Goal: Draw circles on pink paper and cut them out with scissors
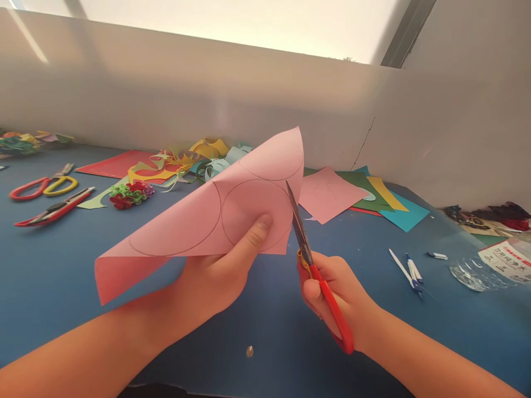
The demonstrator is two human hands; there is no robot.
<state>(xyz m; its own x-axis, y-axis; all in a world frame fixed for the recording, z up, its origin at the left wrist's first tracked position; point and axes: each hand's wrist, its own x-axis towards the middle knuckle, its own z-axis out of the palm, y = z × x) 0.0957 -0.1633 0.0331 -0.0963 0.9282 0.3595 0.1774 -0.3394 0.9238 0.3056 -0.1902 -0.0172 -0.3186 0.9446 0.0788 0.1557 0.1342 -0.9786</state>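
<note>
My left hand (232, 260) pinches a pink sheet of paper (182, 218) with the thumb on its front; the other fingers are hidden behind it. Several circles are drawn on the sheet in thin dark lines, and its left end curls under. My right hand (336, 287) grips red-handled scissors (302, 235), with a bit of yellow showing at the handle. Their blades point up and lie at the right edge of the paper, beside one drawn circle. The blades look nearly closed; I cannot tell whether paper lies between them.
On the blue table (282, 320), red-and-yellow scissors (47, 187) and red pliers (58, 207) lie left. Curled paper flowers (130, 194) and paper scraps (174, 166) sit behind. Coloured sheets (404, 210), pens (406, 271) and a plastic bottle (489, 265) are at right.
</note>
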